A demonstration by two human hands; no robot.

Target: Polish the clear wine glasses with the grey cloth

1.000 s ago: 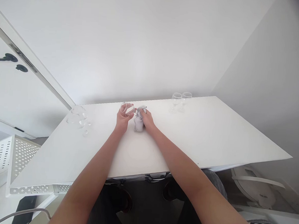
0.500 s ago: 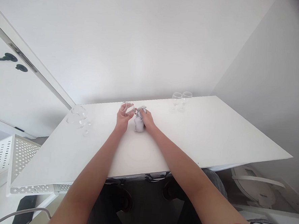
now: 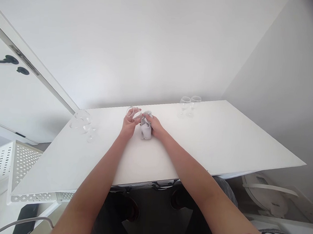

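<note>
My left hand point(image 3: 128, 125) is closed around the bowl of a clear wine glass point(image 3: 134, 113), which lies tilted with its rim to the left and its stem toward my right hand. A light grey cloth point(image 3: 146, 131) is bunched in my right hand point(image 3: 155, 124), pressed about the stem and foot end of the glass. The cloth and my fingers hide most of the foot. Both hands are just above the white table point(image 3: 143, 162), near its middle.
Two wine glasses point(image 3: 185, 104) stand upright at the back right of the table. Two more glasses point(image 3: 82, 119) are at the left side. A white perforated cart point(image 3: 26, 162) adjoins the left edge; a wall point(image 3: 149, 53) rises behind.
My right hand and the cloth have shifted slightly at the stem end, and the cloth's hanging part has changed its folds. The left hand stays almost in place with the glass.
</note>
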